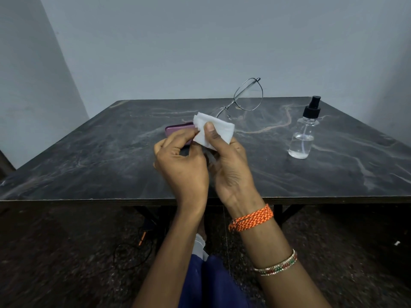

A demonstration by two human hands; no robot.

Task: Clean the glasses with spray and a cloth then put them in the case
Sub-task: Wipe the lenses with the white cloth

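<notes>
Left hand [181, 165]: It is nearest to us. Its fingers curl in and pinch the near edge of the white cloth [213, 131].
Right hand [231, 161]: Its thumb presses on top of the cloth and its fingers go under it, so it holds 1 lens of the glasses [241, 100] inside the cloth.
Glasses: They are up in the air above the counter [89, 156]. The other lens sticks out bare past the cloth, tilted up and away.
Case [178, 130]: The purple case lies on the counter just behind the left hand.
Spray bottle [303, 132]: It stands upright on the counter, well apart to the right, with a little clear water in it.
Risk, bending: The thin metal frame could twist, I think, if the hands rub too hard, because only 1 side is held.
Risk, dropping: The glasses could slip out of the cloth and hit the counter, since a damp lens is slippery.
Risk, smudge: A bare finger could touch the free lens and leave a mark.
Risk, bottle: A wide elbow swing could knock the bottle over, but it looks far enough away.
Hidden, lens: The wrapped lens cannot be seen, so I cannot tell if it is clean yet.
Hidden, arms: The side arms of the glasses are hard to make out.
Hidden, case: The left hand and cloth cover much of it, so I cannot tell if it is open.
</notes>
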